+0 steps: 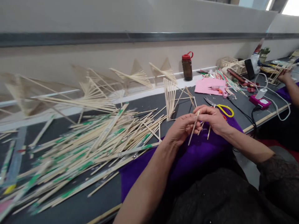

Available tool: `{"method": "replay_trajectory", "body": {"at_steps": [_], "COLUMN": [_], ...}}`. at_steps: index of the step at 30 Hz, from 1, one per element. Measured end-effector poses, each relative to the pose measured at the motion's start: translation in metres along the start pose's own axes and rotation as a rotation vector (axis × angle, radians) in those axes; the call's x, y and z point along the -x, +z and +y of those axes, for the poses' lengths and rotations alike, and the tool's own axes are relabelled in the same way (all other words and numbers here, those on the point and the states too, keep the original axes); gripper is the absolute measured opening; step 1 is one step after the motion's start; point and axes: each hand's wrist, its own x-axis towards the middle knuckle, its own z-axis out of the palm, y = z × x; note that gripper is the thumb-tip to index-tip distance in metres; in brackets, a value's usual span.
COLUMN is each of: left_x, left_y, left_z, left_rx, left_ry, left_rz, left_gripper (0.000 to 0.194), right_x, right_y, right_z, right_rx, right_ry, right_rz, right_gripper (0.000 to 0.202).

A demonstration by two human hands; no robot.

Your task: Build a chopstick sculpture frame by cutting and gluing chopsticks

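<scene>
My left hand (184, 127) and my right hand (213, 119) meet over the purple cloth (187, 158), fingertips pinched together. Between them is a thin wooden stick (192, 135), slanting down toward me. More stick ends poke out below my right hand; whether they are joined to the first one I cannot tell. Just beyond my hands stands a frame of glued-looking sticks (170, 99) with a fanned side. Scissors with yellow handles (225, 110) lie right behind my right hand, blades pointing away.
A large pile of wooden sticks (93, 146), some in green-printed wrappers, covers the left. Twisted stick structures (133, 77) line the wall near a red-capped bottle (187, 67). Rightward are a pink glue gun (219, 89), a magenta power adapter (259, 102) with cables, and another person's hand (285, 76).
</scene>
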Motion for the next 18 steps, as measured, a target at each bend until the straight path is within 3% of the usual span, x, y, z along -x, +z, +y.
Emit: {"method": "replay_trajectory", "body": {"at_steps": [6,8,10,12,14,18], "left_x": [0.003,0.005,0.006,0.006,0.005,0.003], "left_y": [0.002,0.002,0.001,0.0,0.0,-0.001], "left_z": [0.001,0.003,0.006,0.007,0.008,0.004], "left_rx": [-0.064,-0.087,-0.09,-0.089,-0.097,-0.136], "left_ry": [0.044,0.064,0.072,0.079,0.089,0.077], "left_rz": [0.046,0.073,0.1,0.12,0.129,0.131], "left_gripper": [0.028,0.027,0.026,0.026,0.026,0.026], "right_x": [0.001,-0.004,-0.008,-0.011,-0.01,-0.003], "right_y": [0.001,-0.01,-0.033,-0.061,-0.088,-0.111], "right_z": [-0.005,-0.011,-0.018,-0.025,-0.029,-0.028], "right_rx": [0.04,0.09,0.191,0.393,0.751,1.487], "right_ry": [-0.003,0.021,0.027,0.01,-0.002,0.154], "right_rz": [-0.082,-0.088,-0.01,0.11,0.168,-0.046], "right_gripper": [0.013,0.019,0.025,0.024,0.02,0.024]}}
